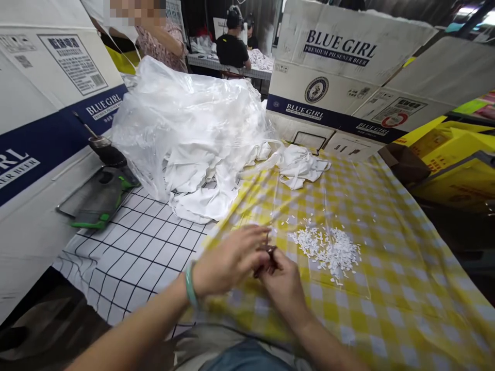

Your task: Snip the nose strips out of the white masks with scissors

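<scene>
My left hand [228, 260] and my right hand [281, 278] meet over the yellow checked tablecloth [386, 288], fingers pinched together around a small dark object [269, 257] that I cannot make out. A green band sits on my left wrist. Just right of the hands lies a pile of small white scraps [328, 247]. Beyond them, a big clear plastic bag of white fabric pieces [185, 129] spills onto the table, with a few loose white pieces [301, 165] beside it.
A black-grid white cloth [143, 247] covers the table's left part. A dark tool with green trim [98, 198] lies at the left. Blue Girl cardboard boxes [332, 67] wall the table left and back. Yellow boxes [452, 154] stand right. Other people work behind.
</scene>
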A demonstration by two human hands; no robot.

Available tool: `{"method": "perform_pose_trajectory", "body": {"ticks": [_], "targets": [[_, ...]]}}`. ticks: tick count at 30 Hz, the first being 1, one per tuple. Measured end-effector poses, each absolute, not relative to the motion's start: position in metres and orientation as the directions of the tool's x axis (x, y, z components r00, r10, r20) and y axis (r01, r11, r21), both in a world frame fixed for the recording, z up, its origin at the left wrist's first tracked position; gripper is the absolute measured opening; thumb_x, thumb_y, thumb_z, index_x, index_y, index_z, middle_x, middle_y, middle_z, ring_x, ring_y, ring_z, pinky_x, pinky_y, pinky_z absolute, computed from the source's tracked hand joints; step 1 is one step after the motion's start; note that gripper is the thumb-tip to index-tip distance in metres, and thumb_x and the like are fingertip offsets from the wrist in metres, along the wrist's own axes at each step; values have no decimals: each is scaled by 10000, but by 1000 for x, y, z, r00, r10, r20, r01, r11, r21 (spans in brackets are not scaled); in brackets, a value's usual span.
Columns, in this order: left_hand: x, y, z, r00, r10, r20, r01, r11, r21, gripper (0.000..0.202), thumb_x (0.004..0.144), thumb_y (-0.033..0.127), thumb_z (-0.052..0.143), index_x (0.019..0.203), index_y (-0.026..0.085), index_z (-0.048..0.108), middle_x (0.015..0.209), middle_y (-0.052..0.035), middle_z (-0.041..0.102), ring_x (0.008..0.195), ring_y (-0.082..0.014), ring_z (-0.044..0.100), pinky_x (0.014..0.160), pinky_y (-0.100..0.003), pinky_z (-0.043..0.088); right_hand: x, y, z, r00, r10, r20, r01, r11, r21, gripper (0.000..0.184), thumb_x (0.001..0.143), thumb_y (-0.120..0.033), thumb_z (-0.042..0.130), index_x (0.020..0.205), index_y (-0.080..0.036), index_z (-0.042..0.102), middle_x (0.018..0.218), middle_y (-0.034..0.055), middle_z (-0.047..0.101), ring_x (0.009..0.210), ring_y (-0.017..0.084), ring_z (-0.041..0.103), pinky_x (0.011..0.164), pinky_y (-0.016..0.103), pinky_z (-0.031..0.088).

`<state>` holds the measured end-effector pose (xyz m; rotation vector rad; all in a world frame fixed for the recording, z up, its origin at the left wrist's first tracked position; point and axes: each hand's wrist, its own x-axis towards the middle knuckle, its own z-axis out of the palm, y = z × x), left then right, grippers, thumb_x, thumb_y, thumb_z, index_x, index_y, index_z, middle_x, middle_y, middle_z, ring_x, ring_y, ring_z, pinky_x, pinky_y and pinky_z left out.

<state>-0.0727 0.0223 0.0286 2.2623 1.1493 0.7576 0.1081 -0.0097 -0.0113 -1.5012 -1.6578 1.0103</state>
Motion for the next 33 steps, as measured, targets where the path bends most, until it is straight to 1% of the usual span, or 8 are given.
{"method": "perform_pose_trajectory", "body": {"ticks": [5, 8, 14, 22, 25, 27, 30, 33], "targets": [[-131, 124, 6, 233, 969, 79, 819, -240, 521, 483, 803, 187, 644, 1283, 218, 601, 1452, -147, 506, 1358, -389, 428, 1080, -628, 379, 141, 20, -10, -133, 986, 99, 795, 165, -584, 414, 765, -616, 683, 842, -213, 622, 814, 54, 637, 790, 242, 622, 728, 356, 495], [-155, 157, -6, 206, 978, 35, 829, -194, 525, 329, 810, 238, 725, 1129, 183, 668, 1207, -121, 649, 1108, -299, 619, 948, -498, 518, 142, 21, -10, -159, 984, 81, 853, 178, -490, 408, 771, -609, 682, 851, -217, 602, 820, 59, 635, 796, 259, 634, 718, 367, 494], [-207, 175, 45, -148, 958, 247, 781, -40, 624, 172, 951, 295, 522, 985, 169, 633, 924, -25, 685, 835, -175, 649, 739, -336, 555, 150, 20, -12, -137, 985, 108, 841, 173, -513, 329, 866, -549, 600, 877, -220, 612, 794, 51, 670, 660, 202, 606, 619, 310, 454], [-203, 149, 140, -443, 753, 486, 531, -216, 819, 261, 861, 229, 420, 1032, 158, 604, 1013, 17, 666, 1198, -348, 599, 840, -469, 505, 173, 26, 15, -72, 995, 70, 753, 100, -650, 431, 830, -622, 593, 1003, -235, 671, 666, 4, 622, 583, 173, 538, 584, 290, 460], [-175, 107, 132, -331, 856, 397, 445, -229, 865, 341, 912, 397, 397, 1095, 202, 609, 1084, 17, 689, 1155, -328, 629, 815, -433, 550, 182, 28, 20, -95, 995, -10, 740, 64, -670, 447, 801, -621, 599, 1032, -246, 669, 722, 16, 658, 628, 189, 567, 611, 306, 482], [-148, 77, 103, -61, 942, 331, 372, -286, 883, 310, 868, 460, 534, 1086, 256, 615, 1095, -7, 712, 955, -255, 697, 744, -381, 596, 184, 29, 17, -64, 997, -47, 735, 15, -678, 435, 815, -609, 566, 1034, -244, 655, 777, 29, 679, 661, 199, 586, 638, 324, 489], [-115, 39, 50, 523, 846, 101, 477, -388, 789, 227, 886, 283, 536, 1063, 236, 670, 1174, -78, 707, 1038, -233, 686, 909, -379, 580, 185, 30, 10, -16, 998, -61, 704, -32, -709, 413, 860, -587, 516, 1040, -235, 635, 891, 51, 700, 726, 206, 603, 676, 333, 491], [-114, 20, 22, 562, 827, -25, 526, -333, 783, 269, 925, 230, 455, 1050, 224, 693, 1142, -81, 724, 1050, -207, 690, 922, -327, 565, 188, 29, 3, 44, 998, -53, 693, -68, -718, 382, 875, -556, 530, 1024, -221, 638, 895, 60, 697, 733, 198, 587, 643, 306, 474]]}}
